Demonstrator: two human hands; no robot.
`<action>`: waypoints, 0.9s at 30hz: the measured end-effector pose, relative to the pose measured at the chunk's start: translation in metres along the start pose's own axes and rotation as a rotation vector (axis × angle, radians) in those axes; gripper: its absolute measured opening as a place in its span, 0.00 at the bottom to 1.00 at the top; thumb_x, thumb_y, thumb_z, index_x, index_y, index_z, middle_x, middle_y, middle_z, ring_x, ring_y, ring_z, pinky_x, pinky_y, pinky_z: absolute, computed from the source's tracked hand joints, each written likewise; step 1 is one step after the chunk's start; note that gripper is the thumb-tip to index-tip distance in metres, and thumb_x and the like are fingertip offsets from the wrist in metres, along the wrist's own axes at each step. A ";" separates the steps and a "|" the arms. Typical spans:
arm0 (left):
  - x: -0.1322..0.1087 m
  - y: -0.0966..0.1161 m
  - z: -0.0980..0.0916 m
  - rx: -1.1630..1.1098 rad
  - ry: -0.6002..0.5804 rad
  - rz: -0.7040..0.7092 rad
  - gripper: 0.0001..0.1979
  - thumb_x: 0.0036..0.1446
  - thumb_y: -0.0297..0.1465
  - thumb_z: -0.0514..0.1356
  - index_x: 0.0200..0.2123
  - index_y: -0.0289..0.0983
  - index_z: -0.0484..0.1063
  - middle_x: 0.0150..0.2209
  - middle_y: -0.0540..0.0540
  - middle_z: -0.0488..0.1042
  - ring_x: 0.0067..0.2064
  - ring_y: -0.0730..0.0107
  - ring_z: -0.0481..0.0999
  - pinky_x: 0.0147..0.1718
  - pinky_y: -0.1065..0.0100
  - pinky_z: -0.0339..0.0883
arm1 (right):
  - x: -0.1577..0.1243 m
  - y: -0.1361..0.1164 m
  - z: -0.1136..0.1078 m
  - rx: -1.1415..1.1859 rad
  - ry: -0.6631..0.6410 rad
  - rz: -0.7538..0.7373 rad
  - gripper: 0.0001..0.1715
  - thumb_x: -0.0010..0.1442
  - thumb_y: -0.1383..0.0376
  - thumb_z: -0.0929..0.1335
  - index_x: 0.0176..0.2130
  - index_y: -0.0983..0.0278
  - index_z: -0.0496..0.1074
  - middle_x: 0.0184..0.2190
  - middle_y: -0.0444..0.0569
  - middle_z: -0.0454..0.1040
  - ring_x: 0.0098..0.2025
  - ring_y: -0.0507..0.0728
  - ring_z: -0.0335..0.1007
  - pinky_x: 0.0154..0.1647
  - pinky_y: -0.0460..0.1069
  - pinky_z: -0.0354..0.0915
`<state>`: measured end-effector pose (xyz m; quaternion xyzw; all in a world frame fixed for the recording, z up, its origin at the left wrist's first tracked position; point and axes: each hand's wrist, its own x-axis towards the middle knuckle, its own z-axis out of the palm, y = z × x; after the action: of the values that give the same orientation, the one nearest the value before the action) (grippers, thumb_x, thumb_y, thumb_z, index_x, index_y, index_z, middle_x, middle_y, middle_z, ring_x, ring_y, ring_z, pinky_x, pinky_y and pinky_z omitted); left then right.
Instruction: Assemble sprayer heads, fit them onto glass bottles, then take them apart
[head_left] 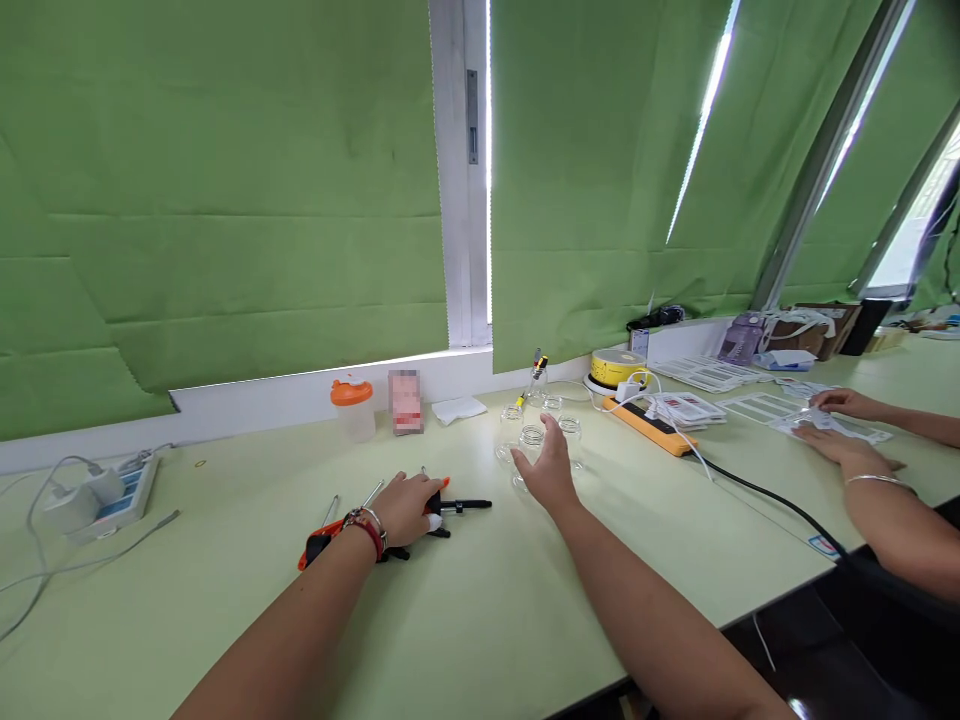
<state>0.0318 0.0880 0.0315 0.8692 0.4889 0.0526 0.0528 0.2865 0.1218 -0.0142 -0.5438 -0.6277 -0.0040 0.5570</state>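
Observation:
My left hand (405, 505) rests on a black and orange hand tool (450, 506) lying on the pale green table (487, 600), fingers curled over its handle; a red bracelet circles the wrist. My right hand (547, 465) reaches forward with fingers apart, right at a cluster of small clear glass jars (534, 438), close to or touching the nearest one. Thin metal rods (330, 510) lie beside the tool.
An orange-lidded cup (352, 408), a pink box (406, 401) and a white tissue (459, 409) stand by the window ledge. A power strip (120, 490) with cables sits left. A yellow tape roll (616, 367), an orange power strip (649, 425) and another person's hands (844, 430) over cards are at right.

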 end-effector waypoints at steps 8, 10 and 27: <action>0.010 0.005 0.006 -0.046 -0.003 -0.063 0.12 0.44 0.33 0.57 0.36 0.39 0.70 0.39 0.44 0.70 0.37 0.57 0.71 0.34 0.62 0.62 | -0.009 0.003 0.003 0.087 -0.315 0.395 0.58 0.45 0.59 0.70 0.63 0.63 0.35 0.57 0.59 0.58 0.59 0.63 0.55 0.55 0.55 0.57; 0.011 0.008 0.007 -0.048 0.024 -0.074 0.12 0.43 0.31 0.57 0.36 0.39 0.70 0.40 0.44 0.70 0.39 0.55 0.70 0.36 0.60 0.62 | -0.011 0.004 0.004 0.052 -0.372 0.414 0.60 0.40 0.59 0.72 0.62 0.66 0.39 0.57 0.61 0.57 0.59 0.64 0.54 0.55 0.54 0.56; -0.072 -0.020 -0.007 -0.894 0.677 -0.297 0.21 0.44 0.37 0.63 0.42 0.39 0.67 0.49 0.44 0.65 0.43 0.64 0.72 0.38 0.64 0.71 | -0.001 -0.036 -0.007 0.179 -0.541 0.141 0.41 0.38 0.64 0.73 0.51 0.55 0.60 0.47 0.51 0.63 0.53 0.62 0.59 0.46 0.56 0.62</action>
<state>-0.0233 0.0369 0.0331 0.6192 0.5257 0.5209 0.2624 0.2668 0.1020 0.0091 -0.5161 -0.7118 0.2355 0.4141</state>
